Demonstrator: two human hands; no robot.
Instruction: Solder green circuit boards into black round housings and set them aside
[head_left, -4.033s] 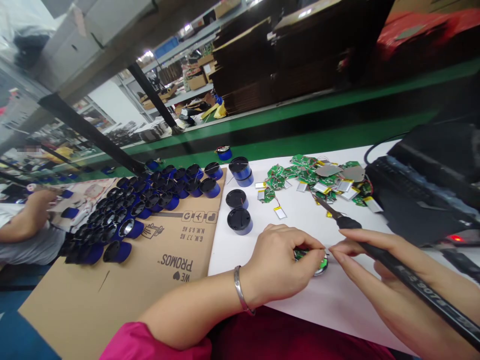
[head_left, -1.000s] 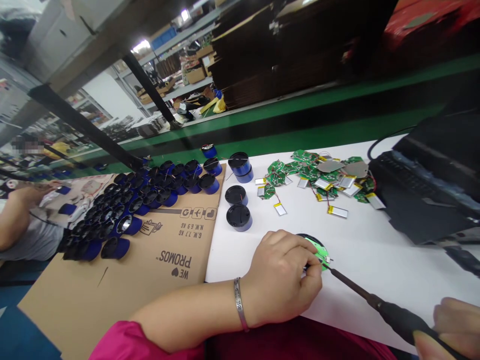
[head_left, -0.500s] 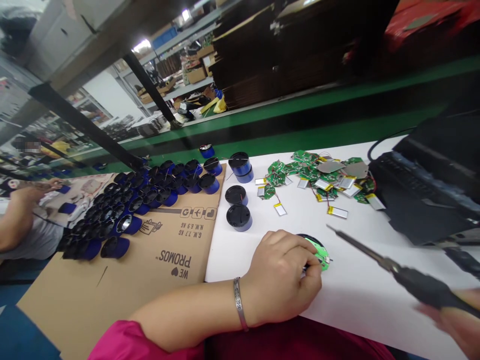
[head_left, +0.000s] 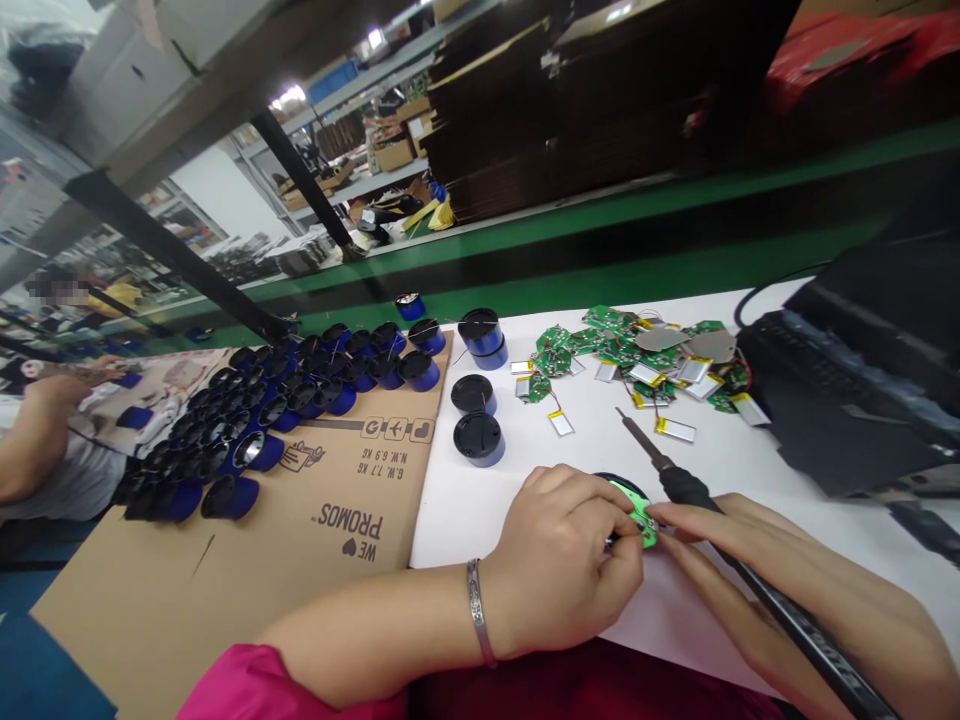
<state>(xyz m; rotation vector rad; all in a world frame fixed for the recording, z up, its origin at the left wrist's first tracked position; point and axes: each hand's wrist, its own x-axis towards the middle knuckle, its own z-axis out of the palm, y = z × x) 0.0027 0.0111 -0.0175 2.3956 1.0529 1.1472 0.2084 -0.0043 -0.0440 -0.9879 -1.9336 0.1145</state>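
Note:
My left hand (head_left: 566, 555), with a metal bracelet at the wrist, is closed on a green circuit board (head_left: 636, 508) that lies over a dark round part on the white table (head_left: 525, 500). The soldering iron (head_left: 686, 488) rests in my right hand (head_left: 787, 570), its tip pointing up and left above the table. Thumb and forefinger of that hand reach the board's right edge. Whether they also pinch a small part there is too small to tell.
Green boards with wired battery cells (head_left: 637, 350) lie piled behind my hands. Blue-black round housings (head_left: 478, 437) stand left of them, and many more crowd the cardboard (head_left: 360, 510). Black equipment (head_left: 840, 390) is at right. Another person's arm (head_left: 37, 430) shows far left.
My right hand has come left with the soldering iron, and its fingers now reach the board. My left hand has stayed in place on the board.

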